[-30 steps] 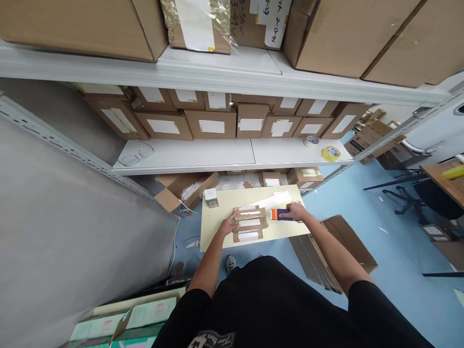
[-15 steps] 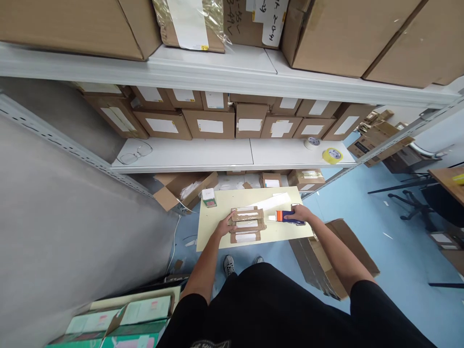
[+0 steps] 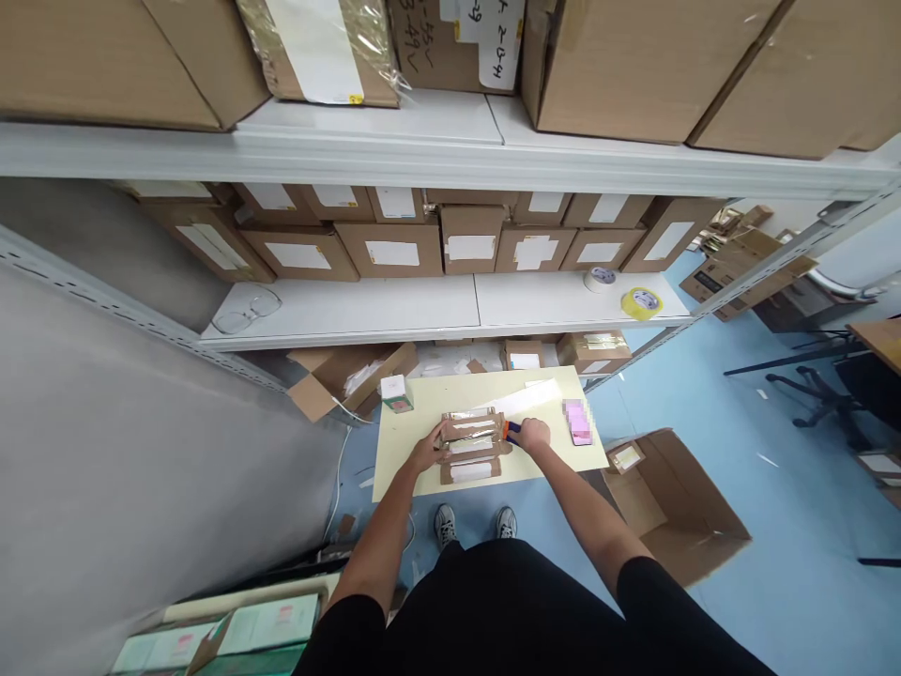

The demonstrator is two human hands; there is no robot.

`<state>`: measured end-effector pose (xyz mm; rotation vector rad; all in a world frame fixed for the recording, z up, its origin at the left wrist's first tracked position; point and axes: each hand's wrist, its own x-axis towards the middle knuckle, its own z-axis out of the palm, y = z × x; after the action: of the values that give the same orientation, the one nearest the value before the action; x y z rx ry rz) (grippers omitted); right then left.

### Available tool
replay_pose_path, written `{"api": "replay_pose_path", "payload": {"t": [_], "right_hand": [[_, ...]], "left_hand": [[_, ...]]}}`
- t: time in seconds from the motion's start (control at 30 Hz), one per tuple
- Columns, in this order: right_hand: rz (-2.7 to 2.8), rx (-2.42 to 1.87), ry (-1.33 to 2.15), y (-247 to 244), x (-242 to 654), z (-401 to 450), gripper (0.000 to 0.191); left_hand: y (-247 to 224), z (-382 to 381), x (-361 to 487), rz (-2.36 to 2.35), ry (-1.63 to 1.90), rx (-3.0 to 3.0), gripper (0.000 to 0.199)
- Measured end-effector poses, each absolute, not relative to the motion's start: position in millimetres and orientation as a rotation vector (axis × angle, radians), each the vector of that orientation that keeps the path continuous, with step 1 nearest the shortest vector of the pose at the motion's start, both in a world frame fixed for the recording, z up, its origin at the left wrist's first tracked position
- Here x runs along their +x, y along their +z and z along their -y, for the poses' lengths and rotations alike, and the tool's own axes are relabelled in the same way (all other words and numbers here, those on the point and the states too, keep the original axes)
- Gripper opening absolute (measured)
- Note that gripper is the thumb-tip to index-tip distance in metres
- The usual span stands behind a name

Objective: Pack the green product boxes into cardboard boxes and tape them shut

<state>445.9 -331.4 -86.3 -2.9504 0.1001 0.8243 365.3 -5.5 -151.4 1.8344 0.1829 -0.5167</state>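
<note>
Storeroom, metal shelving [image 3: 436,160], labelled cardboard boxes [image 3: 394,252], tape rolls [image 3: 642,302]

Your small packages [image 3: 472,446] are brown cardboard, crossed by glossy clear plastic tape. The counter [image 3: 415,477] beneath them looks smooth and matt, pale yellow. The shelf [image 3: 344,305] above has a smooth white surface with a faint sheen.

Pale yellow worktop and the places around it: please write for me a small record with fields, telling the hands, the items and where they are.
Left hand: at left edge of the taped cardboard packages
Right hand: holds blue-and-orange tool at their right side; tool's tip not clear
Worktop: also small green-and-white box far left, pink item right
Shelf above: glasses left; white tape roll and yellow tape roll right
Floor, right: open carton
</note>
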Motion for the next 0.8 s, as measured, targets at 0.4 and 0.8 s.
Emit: {"api": "replay_pose_path", "payload": {"t": [0.4,0.8], "right_hand": [[-0.545,-2.853,0.801,-124,419,411,0.053],[-0.187,-2.377,0.731,-117,406,344,0.048]], "left_hand": [[-149,4,368,-0.216,-0.543,1.865,0.117],[-157,32,362,-0.354,-0.385,1.997,0.077]]}}
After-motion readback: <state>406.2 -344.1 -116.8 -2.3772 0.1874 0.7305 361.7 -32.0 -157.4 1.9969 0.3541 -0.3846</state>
